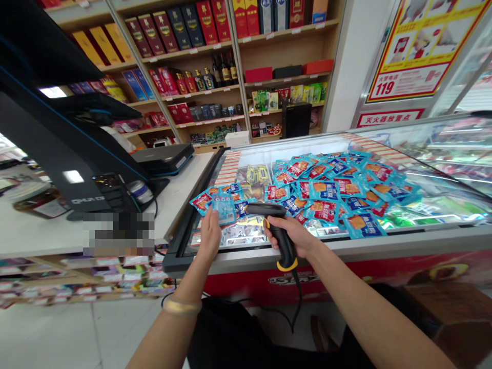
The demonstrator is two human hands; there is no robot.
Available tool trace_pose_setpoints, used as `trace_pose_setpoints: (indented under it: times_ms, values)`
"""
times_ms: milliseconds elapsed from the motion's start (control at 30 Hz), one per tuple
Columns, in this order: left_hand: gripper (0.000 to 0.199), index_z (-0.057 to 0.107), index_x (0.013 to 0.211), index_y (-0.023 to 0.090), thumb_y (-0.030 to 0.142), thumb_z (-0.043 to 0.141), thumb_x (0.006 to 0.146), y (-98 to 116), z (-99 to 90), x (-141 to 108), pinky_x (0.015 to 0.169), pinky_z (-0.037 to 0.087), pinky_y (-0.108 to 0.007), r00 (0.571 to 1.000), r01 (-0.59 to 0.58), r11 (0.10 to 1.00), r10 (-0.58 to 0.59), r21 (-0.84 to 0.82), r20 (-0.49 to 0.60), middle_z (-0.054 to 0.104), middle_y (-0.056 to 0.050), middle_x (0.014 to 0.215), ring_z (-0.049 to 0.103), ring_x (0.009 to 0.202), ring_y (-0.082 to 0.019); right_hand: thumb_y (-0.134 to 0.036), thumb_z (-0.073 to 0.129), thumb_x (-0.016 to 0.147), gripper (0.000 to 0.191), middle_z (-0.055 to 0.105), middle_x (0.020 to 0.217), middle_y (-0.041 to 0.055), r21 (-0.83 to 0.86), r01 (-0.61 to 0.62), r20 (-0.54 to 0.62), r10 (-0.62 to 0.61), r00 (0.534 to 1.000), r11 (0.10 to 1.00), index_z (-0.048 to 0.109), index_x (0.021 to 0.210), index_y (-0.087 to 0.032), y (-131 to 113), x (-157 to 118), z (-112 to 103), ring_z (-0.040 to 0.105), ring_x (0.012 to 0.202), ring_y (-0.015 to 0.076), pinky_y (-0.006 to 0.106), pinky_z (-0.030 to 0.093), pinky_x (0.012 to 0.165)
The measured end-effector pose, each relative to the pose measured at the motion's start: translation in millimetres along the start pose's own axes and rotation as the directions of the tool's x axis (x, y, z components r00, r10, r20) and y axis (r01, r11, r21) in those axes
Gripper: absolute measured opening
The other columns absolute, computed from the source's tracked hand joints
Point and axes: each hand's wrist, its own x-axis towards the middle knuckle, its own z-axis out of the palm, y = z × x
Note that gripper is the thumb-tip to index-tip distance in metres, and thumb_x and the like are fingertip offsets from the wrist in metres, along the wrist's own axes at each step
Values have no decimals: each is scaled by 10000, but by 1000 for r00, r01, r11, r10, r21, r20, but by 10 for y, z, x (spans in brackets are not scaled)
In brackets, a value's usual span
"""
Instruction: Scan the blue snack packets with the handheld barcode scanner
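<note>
My right hand [286, 233] is wrapped round the handle of a black and yellow barcode scanner [284, 241], whose head points left. My left hand [210, 228] holds a small blue snack packet [224, 209] by its left edge, in front of the scanner head. Under and behind that packet lie a few more blue packets [201, 201] at the left end of the glass freezer top. A large heap of blue snack packets [326, 190], with red or dark blue labels, spreads over the glass to the right of the scanner.
The freezer's front edge [346, 252] runs below both hands. On the left, a white counter [184, 192] carries a black till stand [77, 148] and a jar [38, 201]. The scanner's cable [298, 302] hangs down. A cardboard box [453, 318] stands low at the right.
</note>
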Motion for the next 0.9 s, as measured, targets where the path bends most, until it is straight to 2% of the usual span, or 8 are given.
trace_pose_setpoints:
  times_ms: [133,233,300,367,500,600,733,900]
  values:
    - [523,508,1319,188,498,347,930,217,143,10,1126,319,-440,986,-145,977,129,155,110,558,-116,1316,441,1316,-250,-361,725,712,243,573,592,-14,113,138,-81,-129,988,984,599,759,-159,-123,-103,-100,488,439,73,184,422,412]
    - [549,369,1437,211,467,279,960,466,445,18,1139,275,-417,908,-369,907,306,203,287,456,-117,1411,381,1346,-222,-364,712,716,239,558,598,-17,180,260,-138,-237,962,949,594,765,-162,-315,-227,-254,471,452,72,184,423,425]
    - [540,348,1454,220,445,254,972,627,721,46,1118,293,-411,845,-477,844,366,244,390,442,-128,1397,397,1311,-217,-361,699,729,230,555,616,-13,201,340,-185,-305,934,919,596,788,-164,-462,-308,-384,464,463,73,185,426,430]
    - [534,360,1452,216,428,252,974,771,1030,96,1083,328,-413,812,-532,788,370,311,452,449,-145,1357,433,1251,-228,-353,686,744,213,545,620,-14,208,403,-235,-354,905,891,591,801,-170,-602,-378,-521,463,470,77,183,426,427]
    - [523,359,1456,240,417,291,968,988,1625,185,1062,332,-448,792,-582,673,341,456,506,415,-155,1380,416,1263,-269,-342,660,764,193,519,610,-11,249,477,-348,-381,856,843,574,786,-171,-800,-477,-765,453,463,79,183,437,420]
    - [529,385,1436,281,468,365,942,1056,1940,175,1084,293,-514,746,-638,580,303,506,593,330,-136,1481,336,1346,-315,-333,619,793,182,507,608,-7,299,493,-413,-355,838,817,567,789,-159,-860,-523,-888,453,460,73,169,442,417]
    - [485,465,1374,314,494,369,934,1027,2100,111,1109,163,-635,699,-670,523,206,526,685,256,-94,1550,178,1434,-356,-321,595,811,167,514,607,-5,324,483,-440,-323,838,814,560,790,-160,-865,-550,-968,460,460,74,165,449,415]
    - [571,318,1463,294,491,381,931,966,1947,153,1121,129,-633,714,-634,581,185,510,676,196,-117,1573,130,1452,-351,-329,590,818,163,518,604,-5,312,485,-445,-325,835,817,564,796,-170,-867,-556,-983,460,459,82,174,449,403]
